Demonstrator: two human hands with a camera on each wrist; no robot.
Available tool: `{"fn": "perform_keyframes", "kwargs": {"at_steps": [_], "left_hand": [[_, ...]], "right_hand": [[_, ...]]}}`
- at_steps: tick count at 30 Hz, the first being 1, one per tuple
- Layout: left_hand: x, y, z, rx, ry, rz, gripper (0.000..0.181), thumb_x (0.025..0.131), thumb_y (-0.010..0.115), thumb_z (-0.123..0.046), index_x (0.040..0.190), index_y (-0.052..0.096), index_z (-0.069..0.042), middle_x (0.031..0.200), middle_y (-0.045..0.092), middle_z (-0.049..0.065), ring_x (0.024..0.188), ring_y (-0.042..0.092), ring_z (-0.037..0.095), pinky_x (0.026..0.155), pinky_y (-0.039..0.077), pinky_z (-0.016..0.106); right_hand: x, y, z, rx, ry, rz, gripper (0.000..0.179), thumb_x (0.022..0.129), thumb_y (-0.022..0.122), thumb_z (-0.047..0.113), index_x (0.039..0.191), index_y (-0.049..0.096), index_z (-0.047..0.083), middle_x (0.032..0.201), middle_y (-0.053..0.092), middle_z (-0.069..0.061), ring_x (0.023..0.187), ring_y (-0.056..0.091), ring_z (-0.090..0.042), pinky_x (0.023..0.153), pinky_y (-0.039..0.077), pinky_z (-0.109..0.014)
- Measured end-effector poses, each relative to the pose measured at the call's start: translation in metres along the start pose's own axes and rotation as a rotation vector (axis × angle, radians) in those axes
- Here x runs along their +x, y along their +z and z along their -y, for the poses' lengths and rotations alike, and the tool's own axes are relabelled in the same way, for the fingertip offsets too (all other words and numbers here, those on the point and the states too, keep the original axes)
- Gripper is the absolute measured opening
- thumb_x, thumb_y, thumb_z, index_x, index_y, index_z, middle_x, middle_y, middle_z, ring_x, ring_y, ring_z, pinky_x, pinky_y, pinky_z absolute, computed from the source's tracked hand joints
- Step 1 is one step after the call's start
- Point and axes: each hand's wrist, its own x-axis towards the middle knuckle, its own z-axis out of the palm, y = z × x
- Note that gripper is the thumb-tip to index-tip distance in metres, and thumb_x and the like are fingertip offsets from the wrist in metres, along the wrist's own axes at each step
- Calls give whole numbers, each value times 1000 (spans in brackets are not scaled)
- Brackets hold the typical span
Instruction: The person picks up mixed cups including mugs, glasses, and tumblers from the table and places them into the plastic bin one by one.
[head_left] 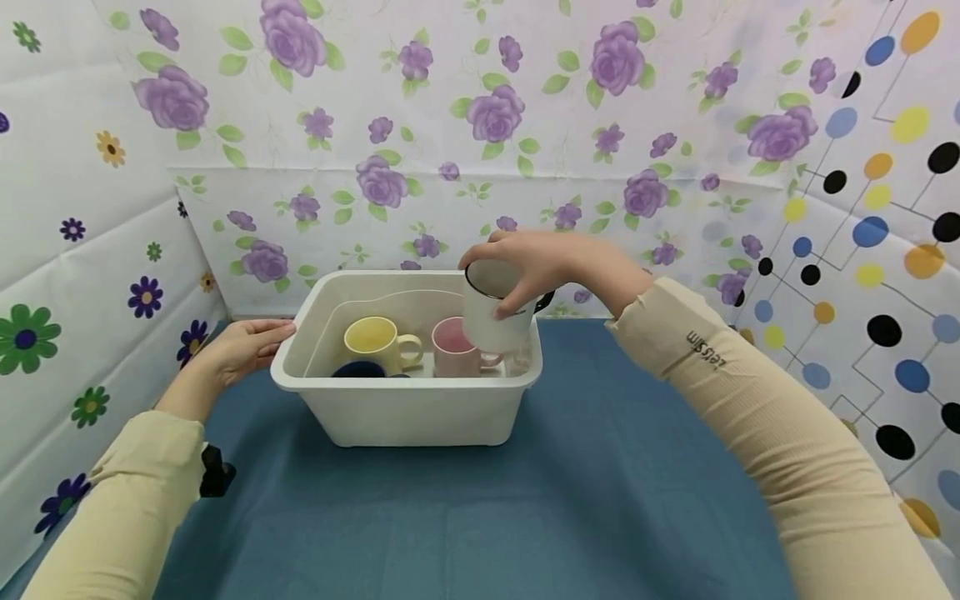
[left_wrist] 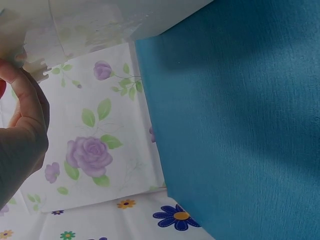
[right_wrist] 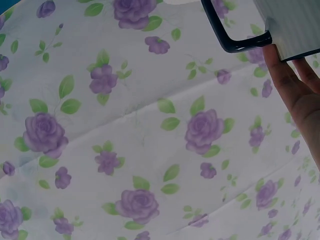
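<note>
My right hand [head_left: 536, 262] grips a white mug [head_left: 491, 321] by its dark rim, with the thumb against its near side. The mug is held at the right end of a white plastic tub [head_left: 412, 412], partly over its inside. In the right wrist view, the mug's black handle [right_wrist: 227, 45] shows next to the fingertips. My left hand [head_left: 243, 350] touches the tub's left end with its fingers. Inside the tub are a yellow mug [head_left: 372, 337], a pink mug [head_left: 453, 354] and a dark blue rounded item [head_left: 360, 369], mostly hidden by the front wall.
A blue cloth [head_left: 465, 517] covers the table under the tub. Behind stands a white sheet with purple roses [head_left: 495, 117]. A flower-patterned sheet [head_left: 90, 267] closes the left side, and a dotted one [head_left: 877, 233] the right. Something clear [head_left: 517, 362] sits in the tub's right end.
</note>
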Motion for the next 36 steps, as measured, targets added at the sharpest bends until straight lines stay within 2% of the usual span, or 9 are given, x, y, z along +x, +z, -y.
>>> {"fn": "perform_keyframes", "kwargs": {"at_steps": [6, 15, 20, 25, 30, 36], "left_hand": [[1, 0, -1, -24, 0, 9, 16, 85, 54, -37, 95, 52, -25, 82, 59, -21, 78, 59, -3, 71, 50, 18], [2, -1, -2, -58, -5, 26, 5, 86, 54, -34, 88, 55, -29, 82, 60, -20, 78, 59, -2, 70, 50, 18], [1, 0, -2, -43, -13, 26, 15, 86, 53, -34, 97, 51, -23, 82, 60, -21, 78, 59, -3, 70, 50, 17], [2, 1, -3, -31, -11, 24, 25, 85, 54, -36, 103, 48, -20, 83, 59, -22, 79, 59, -3, 71, 50, 18], [2, 1, -2, -33, -9, 19, 18, 85, 54, -36, 97, 50, -24, 82, 59, -22, 79, 59, -3, 71, 50, 18], [0, 0, -1, -50, -6, 18, 10, 85, 55, -36, 89, 54, -28, 83, 60, -21, 78, 59, -3, 71, 50, 18]], "right_hand": [[11, 5, 6, -7, 18, 24, 65, 73, 66, 44, 129, 35, 36, 118, 42, -2, 105, 44, -17, 89, 40, -36], [28, 17, 13, 7, 4, 72, 67, 73, 66, 44, 130, 34, 33, 123, 39, -6, 105, 46, -19, 88, 40, -37], [39, 27, 15, -8, -5, 96, 67, 73, 65, 44, 131, 34, 30, 121, 41, -8, 106, 44, -21, 89, 40, -37], [44, 37, 17, 0, 22, 109, 67, 73, 66, 44, 130, 34, 30, 121, 41, -8, 107, 44, -21, 90, 39, -38], [48, 45, 17, -12, 35, 114, 68, 73, 66, 45, 132, 33, 30, 126, 41, -6, 112, 44, -20, 93, 39, -38], [52, 56, 18, -56, 57, 119, 67, 72, 65, 49, 129, 34, 33, 120, 44, -7, 102, 47, -19, 87, 42, -36]]}}
